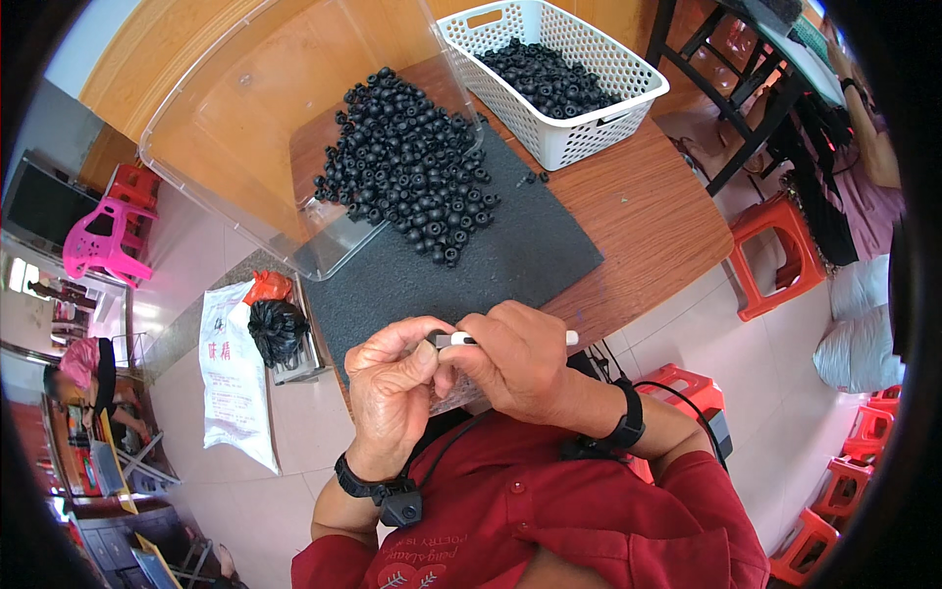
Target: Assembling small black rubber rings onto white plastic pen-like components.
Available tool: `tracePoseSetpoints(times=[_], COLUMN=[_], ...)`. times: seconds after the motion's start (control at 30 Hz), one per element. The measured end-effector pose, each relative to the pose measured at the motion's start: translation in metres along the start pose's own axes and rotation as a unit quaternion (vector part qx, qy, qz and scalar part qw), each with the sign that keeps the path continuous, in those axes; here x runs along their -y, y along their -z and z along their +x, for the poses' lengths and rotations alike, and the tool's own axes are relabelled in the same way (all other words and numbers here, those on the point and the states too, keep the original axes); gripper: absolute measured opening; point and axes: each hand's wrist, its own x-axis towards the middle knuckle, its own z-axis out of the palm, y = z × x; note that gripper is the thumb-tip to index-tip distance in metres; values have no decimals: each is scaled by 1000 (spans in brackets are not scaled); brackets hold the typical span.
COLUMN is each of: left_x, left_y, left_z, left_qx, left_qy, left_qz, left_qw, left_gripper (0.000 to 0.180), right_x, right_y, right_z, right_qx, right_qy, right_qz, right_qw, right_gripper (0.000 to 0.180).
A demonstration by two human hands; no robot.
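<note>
Both hands up close at lower centre of frame. Left hand (pixel 392 383) is curled nearly closed, thumb & fingertips pinching the dark end of a slim white plastic stick (pixel 461 339). Right hand (pixel 520 368) is folded over the stick's middle, fingers wrapped tight; its white tip pokes out past the knuckles to the right.

Looks like a small black piece is being worked onto that left end. To do it well I'd keep the stick level, steady it w/ the right, and let the left thumb push straight along the axis, no twisting off-line.

Upper centre: heap of small black rubber rings (pixel 412 167) spilling from a tipped clear plastic bin (pixel 226 147) onto a dark grey foam mat (pixel 491 255). More sit in a white perforated plastic basket (pixel 589 128), upper right.

Hard to see: the piece at the fingertips is mostly covered. Something clear & crinkly shows under the hands, can't tell what.
</note>
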Motion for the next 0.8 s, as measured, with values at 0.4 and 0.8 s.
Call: tracePoseSetpoints(times=[0.4, 0.8], left_x=[3, 8], left_y=[3, 7], left_z=[4, 4], left_qx=[5, 41], left_qy=[-77, -113], left_qz=[79, 115], left_qw=[994, 986], left_gripper=[21, 23], right_x=[1, 8], right_y=[5, 10], right_z=[4, 6], right_qx=[15, 78], right_qy=[-120, -229], right_qz=[108, 201], right_qw=[987, 949], right_gripper=[13, 14])
